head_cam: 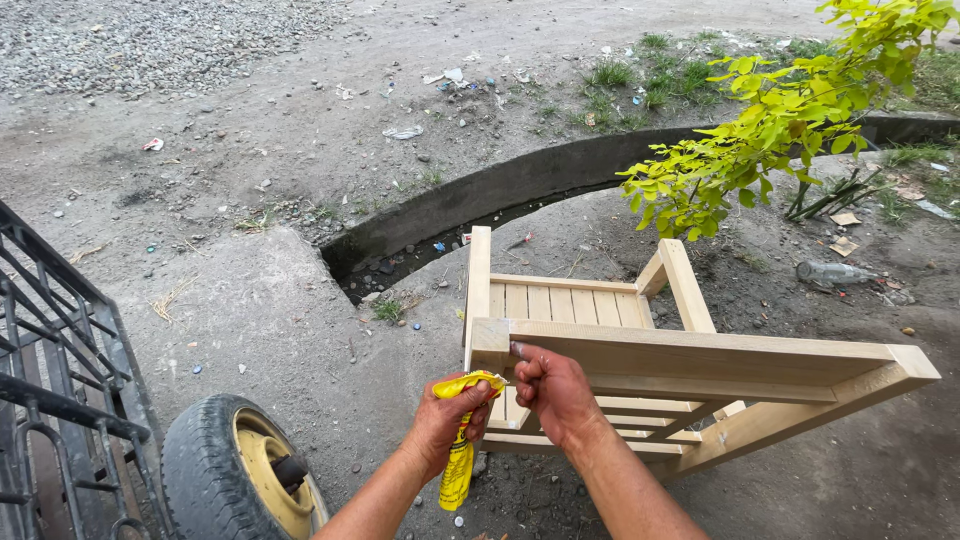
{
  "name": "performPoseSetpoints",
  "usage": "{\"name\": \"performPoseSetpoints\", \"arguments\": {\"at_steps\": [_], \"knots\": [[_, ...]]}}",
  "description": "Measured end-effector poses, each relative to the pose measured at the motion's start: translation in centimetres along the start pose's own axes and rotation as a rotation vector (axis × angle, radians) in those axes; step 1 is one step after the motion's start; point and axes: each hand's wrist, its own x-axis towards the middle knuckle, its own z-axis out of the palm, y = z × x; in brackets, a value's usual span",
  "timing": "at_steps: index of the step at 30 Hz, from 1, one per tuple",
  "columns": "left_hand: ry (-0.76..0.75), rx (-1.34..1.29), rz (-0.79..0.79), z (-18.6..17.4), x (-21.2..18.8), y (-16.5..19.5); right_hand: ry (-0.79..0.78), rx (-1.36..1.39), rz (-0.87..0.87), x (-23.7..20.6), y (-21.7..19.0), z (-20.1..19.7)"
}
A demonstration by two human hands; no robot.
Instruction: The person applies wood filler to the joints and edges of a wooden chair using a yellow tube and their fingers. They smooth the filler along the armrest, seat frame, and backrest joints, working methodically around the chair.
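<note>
A: Left hand (pixel 443 420)?

B: Fingers wrapped tight round a yellow tube (pixel 460 450), gripped near its upper end. The tube's long axis runs close to vertical, with the crumpled top at the hand and the tail hanging down toward the ground.

A: And the right hand (pixel 553 390)?

B: Loosely curled, holding nothing. Its fingertips, one smeared grey, press against the near corner of the wooden frame (pixel 650 355), where the top rail meets the upright post.

A: How does the frame sit?

B: Pale slatted wood, lying on its side on the dirt. Its top rail runs from that near corner off to the right and slightly down.

A: Tube relative to the corner?

B: Just left of it and a little below; the tube's top nearly touches the post. The right hand is already on the wood, and the left is just beside it.

A: Surroundings?

B: A tyre (pixel 235 470) with a yellow rim at lower left, beside a black metal grate (pixel 60 370). A curved concrete kerb (pixel 500 190) lies beyond the frame, and a leafy shrub (pixel 780 120) stands upper right.
</note>
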Motion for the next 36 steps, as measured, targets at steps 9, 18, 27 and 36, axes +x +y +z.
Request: {"name": "performPoseSetpoints", "arguments": {"at_steps": [9,18,27,36], "knots": [[0.006,-0.015,0.003,-0.2,0.1,-0.1,0.059,-0.121,-0.016,0.0,-2.0,0.7],[0.019,-0.017,-0.004,0.0,0.2,-0.2,0.016,-0.39,-0.245,0.4,-1.8,0.4],[0.045,-0.05,0.004,-0.8,-0.4,0.2,0.207,-1.761,-0.67,-3.9,-2.3,4.1],[0.07,-0.073,0.029,-2.5,-0.4,0.5,0.14,-2.105,-0.579,-2.5,-2.9,6.8]]}}
